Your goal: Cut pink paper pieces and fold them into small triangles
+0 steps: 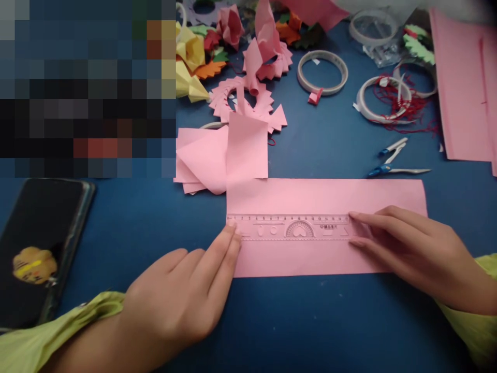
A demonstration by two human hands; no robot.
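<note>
Head cam, only view: clear ruler (267,220) lies flat on a pink sheet (326,197), both hands on it. Left hand (182,295) is at the ruler's left end, two digits out and close together, the others folded; pressing vs. pinching, cannot tell. Right hand (427,248) is part-open, thumb and finger straddling the ruler's width at the other end, one tip per long edge; reads as a light hold. Key relation: long axis runs side to side, straight between the hands, roughly parallel to the sheet's long edges. So ruler extends right from left hand, left from right hand; neither is nearer, both touch. Its left end looks about flush with the sheet's left edge, just past the left fingertips. Printed scale faces away from the hands. Folded pink piece (248,145) sits beyond the left fingertips; small snips (382,169) lie beyond the right ones, just off the sheet's far edge. Phone (42,233) is out left of the left hand, on the blue table (310,321).
</note>
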